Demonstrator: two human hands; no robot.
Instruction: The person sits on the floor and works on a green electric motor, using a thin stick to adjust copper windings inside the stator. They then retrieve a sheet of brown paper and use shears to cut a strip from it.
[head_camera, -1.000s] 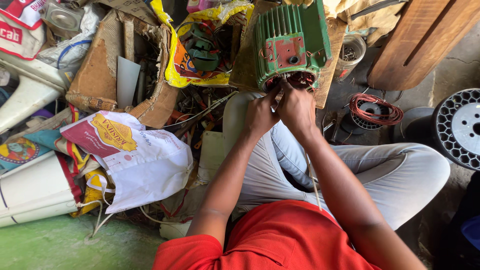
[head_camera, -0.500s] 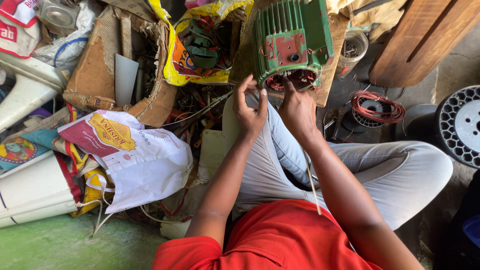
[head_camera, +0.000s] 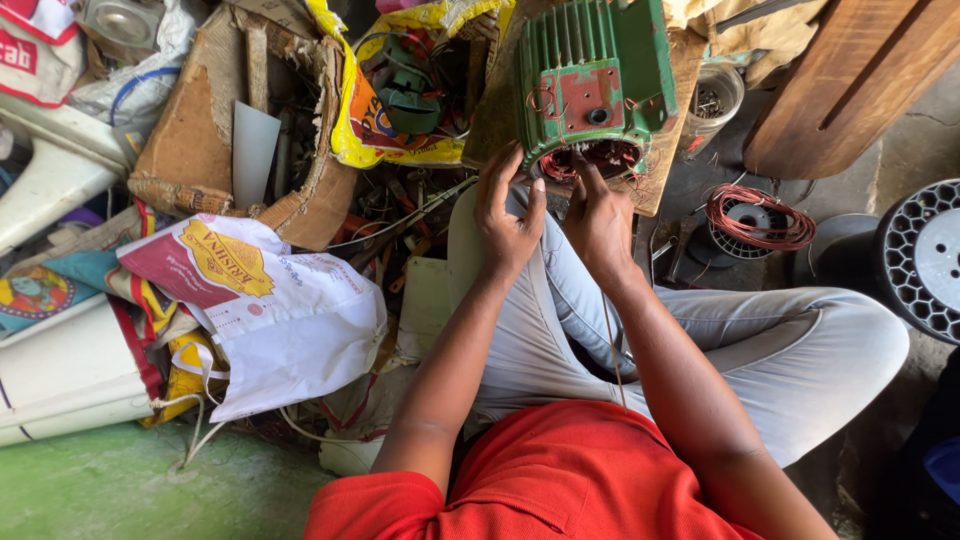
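At the upper centre of the frame the copper winding (head_camera: 585, 160) in the green motor housing (head_camera: 590, 80) is being worked, the right hand (head_camera: 598, 222) pinching a wire, the left hand (head_camera: 508, 222) half-open and empty beside it; careful threading seems called for next.

Ribbed green-painted metal motor housing (head_camera: 590, 85), chipped and matt. Glossy reddish copper wire coil (head_camera: 752, 215); torn, rough brown cardboard box (head_camera: 190, 150). Smooth white woven plastic sack (head_camera: 285, 325).
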